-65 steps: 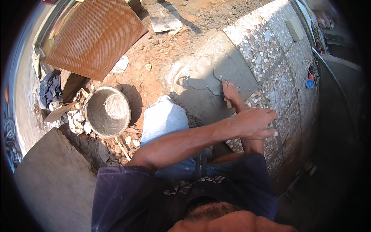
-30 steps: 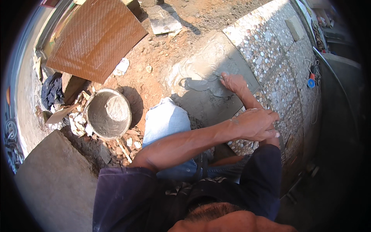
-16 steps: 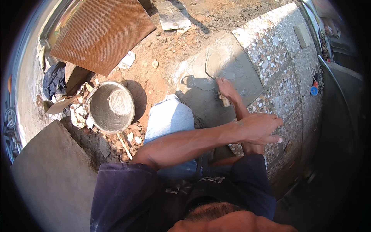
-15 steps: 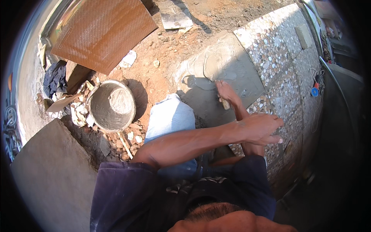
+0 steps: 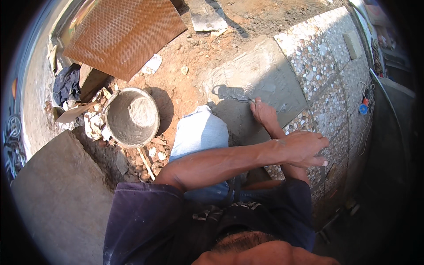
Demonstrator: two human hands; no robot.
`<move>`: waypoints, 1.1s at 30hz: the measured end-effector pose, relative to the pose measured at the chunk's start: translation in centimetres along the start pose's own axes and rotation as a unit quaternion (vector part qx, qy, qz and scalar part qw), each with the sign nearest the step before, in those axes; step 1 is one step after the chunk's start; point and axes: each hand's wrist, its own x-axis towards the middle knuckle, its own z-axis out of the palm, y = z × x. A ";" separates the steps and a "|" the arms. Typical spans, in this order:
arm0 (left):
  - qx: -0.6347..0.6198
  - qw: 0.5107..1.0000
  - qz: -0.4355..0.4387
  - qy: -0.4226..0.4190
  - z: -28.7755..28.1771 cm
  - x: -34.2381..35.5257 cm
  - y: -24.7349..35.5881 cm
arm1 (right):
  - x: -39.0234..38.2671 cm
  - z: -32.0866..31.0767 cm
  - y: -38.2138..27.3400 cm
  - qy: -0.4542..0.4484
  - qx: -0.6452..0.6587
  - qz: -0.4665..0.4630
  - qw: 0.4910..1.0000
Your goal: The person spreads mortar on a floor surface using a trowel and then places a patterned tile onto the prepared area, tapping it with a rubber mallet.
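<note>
My right hand (image 5: 265, 112) is closed around a trowel; its handle is mostly hidden by the fingers. The trowel's blade (image 5: 240, 96) lies low on the wet grey mortar (image 5: 274, 79), which is spread in a patch beside the pebble tiles (image 5: 304, 51). My left forearm crosses over my right arm. Above the tiles at the right, my left hand (image 5: 302, 148) has its thumb and fingers apart, and nothing shows in it.
A bucket (image 5: 152, 126) smeared with mortar stands at the left. Behind it lies a brown textured sheet (image 5: 128, 35). A board with mortar (image 5: 207, 17) is at the back. A blue-and-red string reel (image 5: 363, 106) and a small block (image 5: 352, 44) rest on the tiles.
The trowel has come nearer to me over the mortar, and its blade and handle show less. My left hand stays in much the same pose. The whole view has shifted slightly.
</note>
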 end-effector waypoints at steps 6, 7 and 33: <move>-0.020 1.000 0.013 -0.009 0.2 0.2 -0.1 | -1.3 0.9 -3.8 -0.057 0.152 -0.079 0.984; -0.017 1.000 0.013 -0.002 0.3 0.1 -0.2 | -1.6 1.3 -4.2 -0.028 0.058 -0.164 0.984; -0.001 0.999 0.015 -0.038 1.9 0.3 0.2 | -3.0 2.4 4.2 0.015 -0.003 -0.016 1.000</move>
